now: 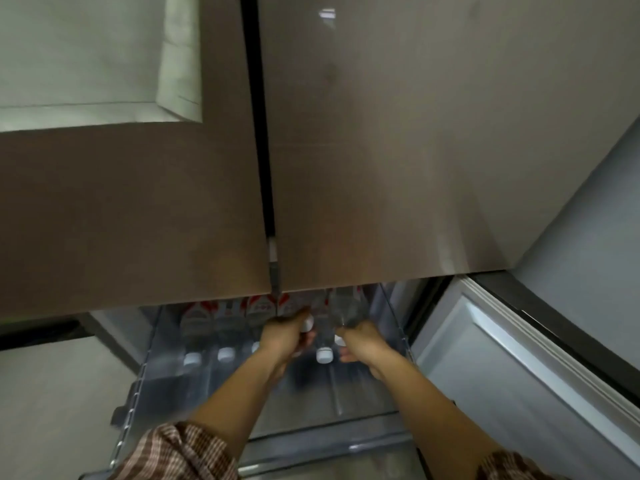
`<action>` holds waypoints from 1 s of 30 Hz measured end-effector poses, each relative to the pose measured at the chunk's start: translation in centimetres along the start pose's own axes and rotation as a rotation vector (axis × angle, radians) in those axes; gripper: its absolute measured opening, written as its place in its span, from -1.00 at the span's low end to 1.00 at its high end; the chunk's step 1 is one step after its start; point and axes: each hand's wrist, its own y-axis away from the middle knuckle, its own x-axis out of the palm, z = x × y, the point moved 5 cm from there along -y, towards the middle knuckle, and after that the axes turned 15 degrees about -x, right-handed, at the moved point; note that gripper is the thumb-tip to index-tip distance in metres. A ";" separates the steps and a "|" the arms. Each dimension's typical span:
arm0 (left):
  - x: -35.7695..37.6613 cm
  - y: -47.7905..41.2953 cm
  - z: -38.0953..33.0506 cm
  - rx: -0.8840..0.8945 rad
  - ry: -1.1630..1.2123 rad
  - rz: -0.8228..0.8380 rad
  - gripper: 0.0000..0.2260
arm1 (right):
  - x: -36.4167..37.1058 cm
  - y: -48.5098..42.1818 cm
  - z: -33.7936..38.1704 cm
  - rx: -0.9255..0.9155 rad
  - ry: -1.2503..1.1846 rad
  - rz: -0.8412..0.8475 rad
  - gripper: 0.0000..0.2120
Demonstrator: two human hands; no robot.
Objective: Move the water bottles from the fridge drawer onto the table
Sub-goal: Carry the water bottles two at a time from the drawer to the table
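Observation:
Several clear water bottles with red-and-white labels and white caps lie side by side in the pulled-out fridge drawer (145,372), caps toward me. My left hand (284,336) is closed around the neck of one bottle (294,306) near the row's middle. My right hand (360,342) grips another bottle (346,308) at the right end, tilted up a little. One bottle (323,353) lies between my hands, and others (197,323) lie to the left. The bottles' far ends are hidden under the fridge doors.
Two closed brown fridge doors (381,150) hang right above the drawer, a dark gap between them. A lower fridge door (519,375) stands open at the right. Grey floor shows at the lower left. The table is out of view.

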 end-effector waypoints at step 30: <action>-39.0 38.5 4.0 0.655 -0.486 -0.896 -0.62 | 19.0 34.4 21.7 -0.899 0.776 0.037 -0.74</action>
